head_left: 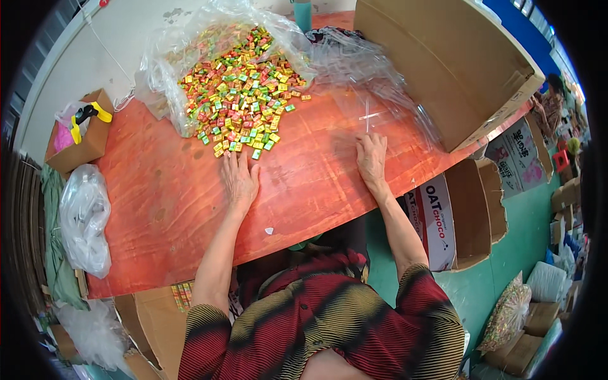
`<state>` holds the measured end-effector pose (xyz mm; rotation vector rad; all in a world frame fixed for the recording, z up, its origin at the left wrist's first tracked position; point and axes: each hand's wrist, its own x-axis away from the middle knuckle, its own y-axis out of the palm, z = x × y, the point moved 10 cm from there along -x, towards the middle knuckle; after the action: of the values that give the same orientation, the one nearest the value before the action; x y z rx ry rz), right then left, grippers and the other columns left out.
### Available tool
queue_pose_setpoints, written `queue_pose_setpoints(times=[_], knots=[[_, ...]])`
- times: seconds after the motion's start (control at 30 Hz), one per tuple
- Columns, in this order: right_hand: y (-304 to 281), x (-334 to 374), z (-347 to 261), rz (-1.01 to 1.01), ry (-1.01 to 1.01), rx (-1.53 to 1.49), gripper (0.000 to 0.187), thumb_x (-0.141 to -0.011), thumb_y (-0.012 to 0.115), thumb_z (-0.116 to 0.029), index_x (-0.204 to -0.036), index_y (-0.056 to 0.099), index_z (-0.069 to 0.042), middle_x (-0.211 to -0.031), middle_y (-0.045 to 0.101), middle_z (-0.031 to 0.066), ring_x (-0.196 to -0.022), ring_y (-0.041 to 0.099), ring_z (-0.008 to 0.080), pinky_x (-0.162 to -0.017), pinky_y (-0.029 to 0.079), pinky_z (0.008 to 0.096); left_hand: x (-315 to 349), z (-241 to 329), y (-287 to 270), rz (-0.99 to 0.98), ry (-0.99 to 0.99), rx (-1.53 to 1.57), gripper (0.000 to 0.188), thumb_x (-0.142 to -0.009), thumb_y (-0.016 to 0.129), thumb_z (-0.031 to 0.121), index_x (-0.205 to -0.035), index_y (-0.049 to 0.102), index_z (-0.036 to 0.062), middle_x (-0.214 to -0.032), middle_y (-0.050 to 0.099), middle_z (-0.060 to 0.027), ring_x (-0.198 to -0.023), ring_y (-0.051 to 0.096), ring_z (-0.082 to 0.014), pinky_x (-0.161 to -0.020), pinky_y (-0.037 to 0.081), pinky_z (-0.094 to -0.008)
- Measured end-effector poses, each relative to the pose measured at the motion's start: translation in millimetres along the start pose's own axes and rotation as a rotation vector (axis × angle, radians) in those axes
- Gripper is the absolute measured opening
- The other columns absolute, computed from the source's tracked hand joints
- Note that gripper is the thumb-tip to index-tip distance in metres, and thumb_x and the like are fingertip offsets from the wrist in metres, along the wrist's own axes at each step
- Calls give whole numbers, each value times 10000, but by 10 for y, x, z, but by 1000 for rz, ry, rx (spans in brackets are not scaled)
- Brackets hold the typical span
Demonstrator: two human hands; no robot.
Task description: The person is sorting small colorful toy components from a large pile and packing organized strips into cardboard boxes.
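A large heap of small block-shaped wrapped pieces [244, 101] in yellow, green, red and orange spills from a clear plastic bag [158, 82] on the red table [297, 196]. My left hand [239, 182] rests at the heap's near edge, fingers stretched forward and thumb apart, fingertips by the closest pieces. It appears to hold nothing. Farther right, my right hand [372, 158] lies on the tabletop with its fingers slightly bent. Its fingertips are at the near side of some clear plastic [367, 116] with bright glints; whether they touch it is hard to tell.
More clear plastic [361, 60] lies beside a big cardboard box [443, 63] at the right. A small carton [85, 136] with a yellow-and-black tool stands at the left, near a plastic bag [85, 218]. An opened carton [465, 215] sits below the right edge. A teal bottle [303, 16] stands behind.
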<state>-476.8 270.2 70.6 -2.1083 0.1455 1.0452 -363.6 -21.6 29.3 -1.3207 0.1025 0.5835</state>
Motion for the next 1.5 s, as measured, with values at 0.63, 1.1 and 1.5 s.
queue_pose_setpoints(times=[0.63,1.1,1.5], knots=[[215,378,-1260,-435,-338,-407,322,-640,552,56,-951,563,-29,-1051,522,172,-999,497,343,-833,424,408,757,592,-674,2,220,130,494,-781,583,202,-1216,432,23,-1319,331,-199,-1253,255,-399,-989,242,-531],[1521,-757,-1235,-449,-118,-271,447,-731,547,-46,-1171,467,-37,-1184,460,198,-1089,448,346,-901,394,382,-690,-345,-382,111,-91,380,511,-762,601,176,-1199,396,8,-1193,421,-234,-1066,419,-398,-906,329,-493],[1915,-612,-1886,-475,-340,-492,352,-726,579,-87,-1072,556,-143,-960,567,53,-958,512,245,-787,384,391,-771,-259,-127,28,62,427,356,-724,586,81,-1073,521,51,-1100,509,-150,-996,472,-352,-840,393,-429]])
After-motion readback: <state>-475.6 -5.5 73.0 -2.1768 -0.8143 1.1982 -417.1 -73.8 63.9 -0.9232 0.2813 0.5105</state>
